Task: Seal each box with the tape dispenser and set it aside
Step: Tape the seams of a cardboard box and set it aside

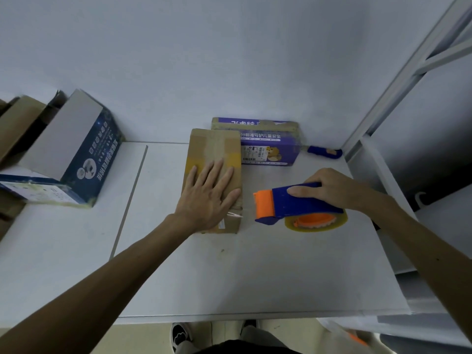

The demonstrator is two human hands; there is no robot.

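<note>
left hand flat on brown box, fingers spread, hiding its near top; right hand just right, fingers curled round tape dispenser, roll half hidden underneath

The cardboard box near the white desk's far edge is plain brown with a yellow band across it. The purple box carries white lettering and a small yellow cartoon animal. The tape dispenser is dark blue with an orange front and hub, and its tape roll is yellowish. At the left edge, the navy box bears white print.
</note>
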